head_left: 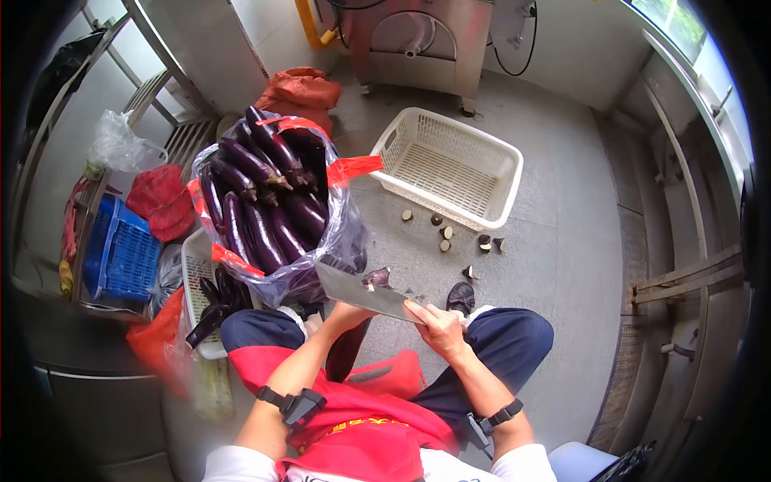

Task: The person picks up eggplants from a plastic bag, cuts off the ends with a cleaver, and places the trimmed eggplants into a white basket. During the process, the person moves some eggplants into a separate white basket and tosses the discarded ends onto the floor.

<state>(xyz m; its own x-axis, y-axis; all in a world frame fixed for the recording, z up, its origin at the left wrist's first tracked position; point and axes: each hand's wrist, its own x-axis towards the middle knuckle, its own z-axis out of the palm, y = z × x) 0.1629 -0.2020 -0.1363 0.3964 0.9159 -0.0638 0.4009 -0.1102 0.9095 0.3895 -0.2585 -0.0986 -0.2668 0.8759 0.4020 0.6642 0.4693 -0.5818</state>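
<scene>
My right hand [440, 328] is closed around the end of a cleaver [353, 291], whose broad blade slants up to the left in front of me. My left hand [345, 319] grips a dark purple eggplant [346, 353] that hangs down between my knees, its far end behind the blade. A cut stem end [377, 277] shows right at the blade's upper edge. Just beyond my left hand stands a clear plastic bag [351, 233] with red handles, full of whole eggplants [261, 233].
A white slotted crate [514, 181] stands ahead, with several eggplant ends [446, 233] on the floor before it. Left are a white basket [193, 281] holding eggplants, a blue crate [128, 253] and a rack [148, 96]. A steel machine [418, 40] stands at the back.
</scene>
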